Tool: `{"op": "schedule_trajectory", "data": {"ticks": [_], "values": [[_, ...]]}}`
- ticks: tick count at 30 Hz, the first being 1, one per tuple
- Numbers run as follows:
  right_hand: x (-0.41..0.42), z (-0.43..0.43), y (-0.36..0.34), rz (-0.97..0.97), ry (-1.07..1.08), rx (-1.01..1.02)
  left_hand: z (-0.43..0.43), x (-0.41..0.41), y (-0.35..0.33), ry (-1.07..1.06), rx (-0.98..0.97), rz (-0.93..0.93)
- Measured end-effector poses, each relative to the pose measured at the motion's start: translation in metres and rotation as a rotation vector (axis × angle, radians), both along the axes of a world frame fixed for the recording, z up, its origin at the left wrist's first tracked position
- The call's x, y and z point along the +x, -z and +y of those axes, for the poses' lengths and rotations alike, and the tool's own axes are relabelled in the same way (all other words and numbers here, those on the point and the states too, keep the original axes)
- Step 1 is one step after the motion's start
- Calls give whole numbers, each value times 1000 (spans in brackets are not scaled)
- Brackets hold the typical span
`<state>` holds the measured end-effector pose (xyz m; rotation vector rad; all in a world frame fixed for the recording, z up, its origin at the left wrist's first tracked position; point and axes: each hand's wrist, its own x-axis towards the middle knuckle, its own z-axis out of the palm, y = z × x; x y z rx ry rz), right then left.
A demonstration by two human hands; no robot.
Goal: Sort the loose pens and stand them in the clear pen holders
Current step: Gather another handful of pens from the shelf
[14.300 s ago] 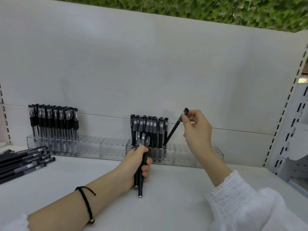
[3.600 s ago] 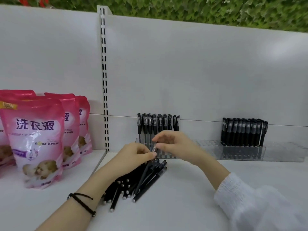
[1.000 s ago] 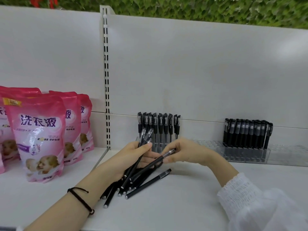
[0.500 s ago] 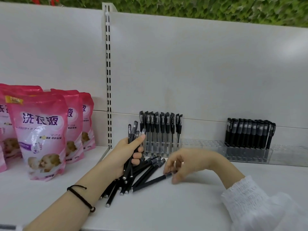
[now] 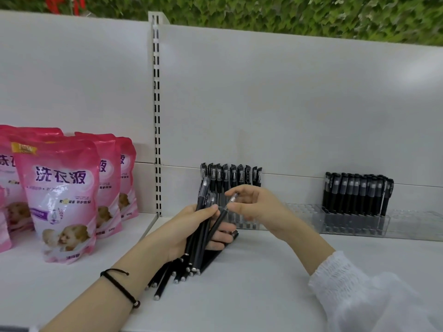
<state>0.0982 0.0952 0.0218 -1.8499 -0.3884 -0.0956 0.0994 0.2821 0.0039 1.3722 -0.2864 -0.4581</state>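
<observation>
Clamped in the left grip [image 5: 191, 232], fingers and thumb curled tight: a bundle of slim black pens with clear-windowed caps [image 5: 203, 236], caps upward, leaning a little, lower ends poking out below the palm. Pinched in the right grip [image 5: 259, 207], between thumb and forefinger close to its capped end: a single black pen [image 5: 218, 220], slanting down to the left, its lower barrel running in among the left fingers beside the bundle. Other right fingers loosely bent, nothing else in them.

Flat on the white shelf [image 5: 239, 295], under the left wrist and palm: a fan of loose black pens [image 5: 165, 276], silver-tipped ends toward the camera.

Along the white back panel, behind both hands: a long row of clear plastic pen holders [image 5: 309, 214], with one cluster of upright black pens [image 5: 233, 174] directly behind the hands and a second, denser cluster [image 5: 357, 195] well off to the right.

Left of the slotted metal upright [image 5: 157, 116]: pink stand-up pouches printed with a baby's picture [image 5: 60, 188]. Around the left wrist, a black cord bracelet [image 5: 119, 286]; over the right forearm, a white gathered sleeve [image 5: 359, 295].
</observation>
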Motion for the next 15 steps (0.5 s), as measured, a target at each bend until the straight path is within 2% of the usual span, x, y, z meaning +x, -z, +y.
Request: {"op": "schedule_trajectory", "data": {"ticks": [4,8,10,15], "values": [[2,6,2,93,101,-38,6,9,3,-117,-122,66],[3,0,16,218,319,-466,10,20,4,-283,-226,53],[5,6,24,205,394,-675,11,21,5,-323,-217,31],[4,28,29,102,501,-951,8,21,7,-329,-203,-1]]}}
